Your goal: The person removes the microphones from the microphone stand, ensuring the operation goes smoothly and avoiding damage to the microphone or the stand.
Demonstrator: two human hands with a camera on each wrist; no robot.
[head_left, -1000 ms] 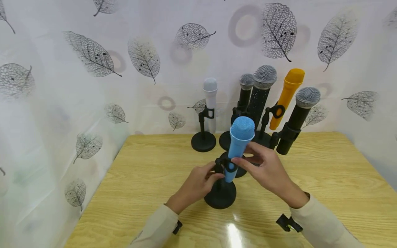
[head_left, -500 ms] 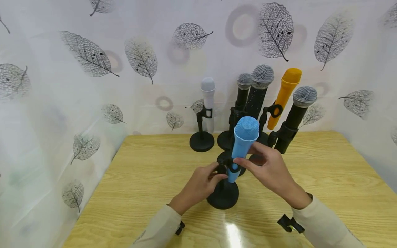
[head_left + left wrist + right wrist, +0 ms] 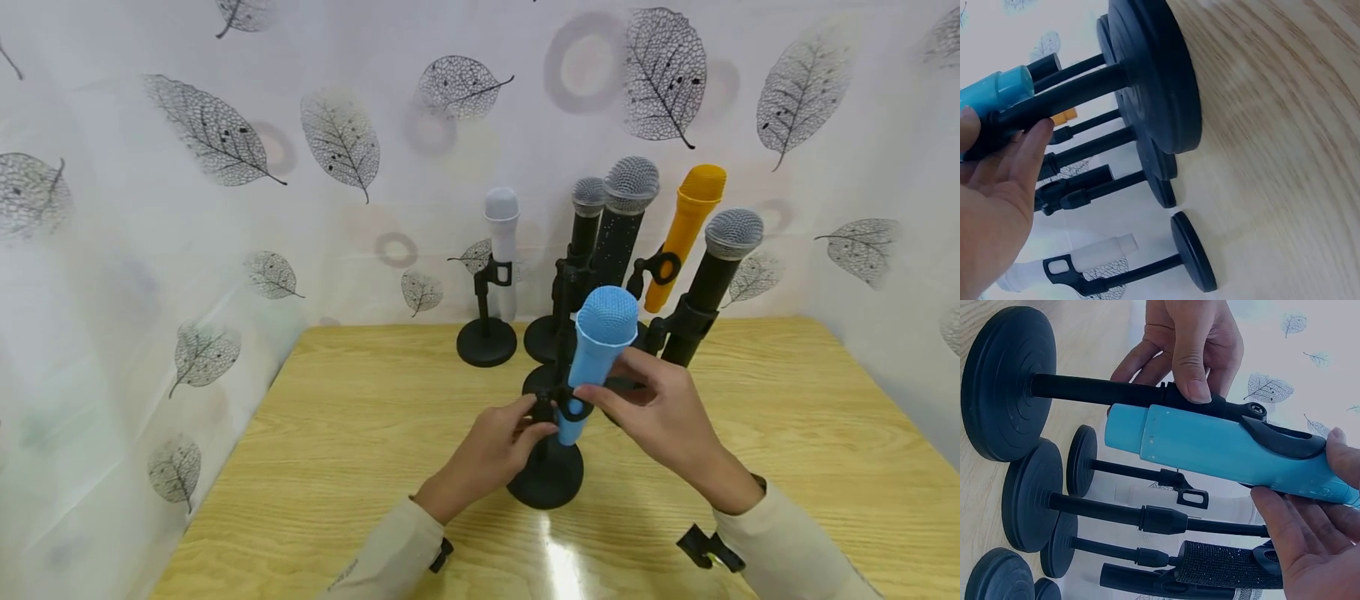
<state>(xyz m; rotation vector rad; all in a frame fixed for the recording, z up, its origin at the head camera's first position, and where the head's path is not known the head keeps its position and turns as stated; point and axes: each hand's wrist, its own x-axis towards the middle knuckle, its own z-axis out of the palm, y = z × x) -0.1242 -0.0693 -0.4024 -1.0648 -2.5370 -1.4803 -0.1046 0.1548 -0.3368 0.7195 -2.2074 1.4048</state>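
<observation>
A light blue microphone [image 3: 606, 321] leans up and to the right in the ring clip of a black desk stand [image 3: 546, 479]. My left hand [image 3: 487, 454] grips the stand's post just below the clip, thumb on the near side. My right hand [image 3: 667, 412] holds the microphone's body from the right, with its thumb near the clip. In the right wrist view, the clip [image 3: 1285, 440] wraps round the blue body, whose lower end lies alongside the post [image 3: 1094, 387]. The left wrist view has the round base [image 3: 1179, 81] close over the wood.
Behind stand a white microphone [image 3: 502, 225], black ones with silver heads [image 3: 733, 235] and an orange microphone [image 3: 686, 225], on black stands. Another black stand is partly hidden behind the blue microphone. A leaf-patterned curtain [image 3: 352, 275] backs the wooden table [image 3: 345, 417].
Both hands have shifted a little to the right, carrying the blue microphone and its stand with them. The grips look unchanged, and the view has turned slightly.
</observation>
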